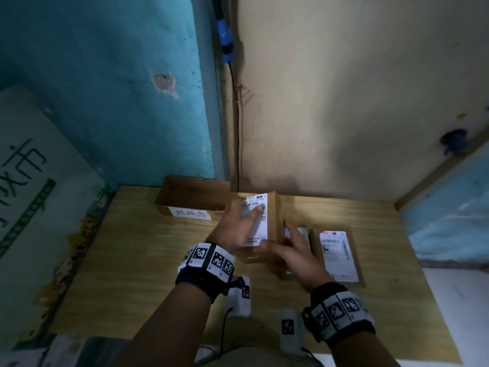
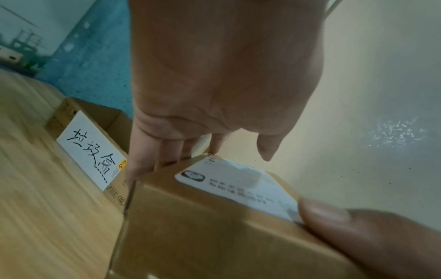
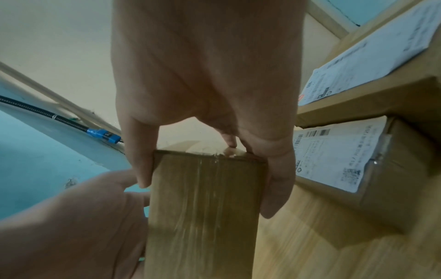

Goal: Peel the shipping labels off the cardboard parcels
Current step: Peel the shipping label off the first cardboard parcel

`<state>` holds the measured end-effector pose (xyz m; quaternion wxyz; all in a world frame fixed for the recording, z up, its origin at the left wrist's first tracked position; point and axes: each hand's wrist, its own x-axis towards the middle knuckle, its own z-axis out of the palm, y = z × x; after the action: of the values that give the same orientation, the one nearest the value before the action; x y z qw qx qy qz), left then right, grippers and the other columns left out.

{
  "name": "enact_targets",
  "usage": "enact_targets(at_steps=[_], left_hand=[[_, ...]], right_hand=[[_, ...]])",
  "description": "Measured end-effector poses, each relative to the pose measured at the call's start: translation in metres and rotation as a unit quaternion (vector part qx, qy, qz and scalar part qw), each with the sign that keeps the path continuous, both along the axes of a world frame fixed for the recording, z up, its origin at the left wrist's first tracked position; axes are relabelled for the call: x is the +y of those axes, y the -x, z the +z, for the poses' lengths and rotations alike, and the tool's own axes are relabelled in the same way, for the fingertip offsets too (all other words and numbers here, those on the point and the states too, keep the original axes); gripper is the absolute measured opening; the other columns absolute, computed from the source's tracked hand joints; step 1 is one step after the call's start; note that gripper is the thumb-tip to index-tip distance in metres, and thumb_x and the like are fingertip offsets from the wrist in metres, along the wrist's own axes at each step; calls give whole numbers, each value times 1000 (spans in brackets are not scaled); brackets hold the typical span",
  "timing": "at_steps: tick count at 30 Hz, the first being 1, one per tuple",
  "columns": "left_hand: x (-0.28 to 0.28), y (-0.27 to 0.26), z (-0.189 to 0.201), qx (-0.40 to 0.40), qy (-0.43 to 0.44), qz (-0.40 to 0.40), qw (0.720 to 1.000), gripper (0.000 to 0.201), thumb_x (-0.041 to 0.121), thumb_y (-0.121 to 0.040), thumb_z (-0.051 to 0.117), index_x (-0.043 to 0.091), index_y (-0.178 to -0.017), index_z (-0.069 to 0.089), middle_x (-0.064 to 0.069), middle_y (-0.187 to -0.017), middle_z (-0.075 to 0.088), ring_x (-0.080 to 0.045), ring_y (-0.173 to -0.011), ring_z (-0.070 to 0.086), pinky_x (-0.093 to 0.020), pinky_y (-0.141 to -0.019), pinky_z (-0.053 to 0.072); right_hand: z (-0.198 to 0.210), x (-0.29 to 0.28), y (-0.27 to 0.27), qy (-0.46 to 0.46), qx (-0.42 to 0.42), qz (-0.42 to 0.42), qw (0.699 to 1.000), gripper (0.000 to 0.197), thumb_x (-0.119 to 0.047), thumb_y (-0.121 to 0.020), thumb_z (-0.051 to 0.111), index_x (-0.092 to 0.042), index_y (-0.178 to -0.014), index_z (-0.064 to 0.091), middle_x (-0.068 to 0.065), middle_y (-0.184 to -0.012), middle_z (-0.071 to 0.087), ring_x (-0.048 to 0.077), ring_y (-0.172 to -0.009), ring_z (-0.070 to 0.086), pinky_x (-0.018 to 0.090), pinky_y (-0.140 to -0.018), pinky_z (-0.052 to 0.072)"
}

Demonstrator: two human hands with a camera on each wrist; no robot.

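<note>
left hand (image 1: 239, 225): fingers spread across label (image 1: 256, 221), holding parcel (image 1: 264, 250) | right hand (image 1: 297, 256): gripping parcel's near end, thumb at label corner | table (image 1: 148, 250) below

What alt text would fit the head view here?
Both hands, left hand and right hand, hold a labelled cardboard parcel above a wooden table. Another labelled parcel lies to the right, an open box behind.

Dim room, top corners dark in head view. Wide-angle bending at edges. Motion blur on worktop (image 2: 35, 188) in both wrist views; label text smeared. Faint glare speckle on wall (image 2: 396, 132).
</note>
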<state>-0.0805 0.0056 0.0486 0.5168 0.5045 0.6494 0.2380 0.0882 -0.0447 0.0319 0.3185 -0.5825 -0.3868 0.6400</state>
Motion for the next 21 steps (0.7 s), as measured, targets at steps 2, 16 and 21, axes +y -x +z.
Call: enact_targets(at_steps=[2, 16, 21], left_hand=[[-1, 8, 2, -7, -14, -2, 1000, 35, 51, -98, 49, 30, -125, 40, 5, -99, 64, -9, -79, 66, -17, -55, 50], [-15, 37, -6, -76, -47, -28, 996, 46, 25, -97, 60, 30, -141, 44, 1, -117, 69, -14, -94, 72, -40, -81, 61], [-17, 36, -6, -92, -84, -50, 991, 49, 26, -95, 64, 34, -138, 43, 4, -122, 68, -10, -98, 69, -35, -82, 60]], right_hand=[[-3, -7, 2, 11, 8, -18, 1000, 79, -18, -90, 78, -36, -152, 33, -6, -122, 63, 15, -110, 65, 26, -80, 57], [-16, -42, 25, 3, 47, -78, 996, 88, -41, -71, 88, -40, -146, 42, 2, -142, 62, 25, -122, 66, 39, -89, 59], [-21, -45, 29, 7, 43, -96, 994, 101, -43, -70, 91, -27, -156, 39, 4, -142, 63, 22, -122, 68, 32, -82, 62]])
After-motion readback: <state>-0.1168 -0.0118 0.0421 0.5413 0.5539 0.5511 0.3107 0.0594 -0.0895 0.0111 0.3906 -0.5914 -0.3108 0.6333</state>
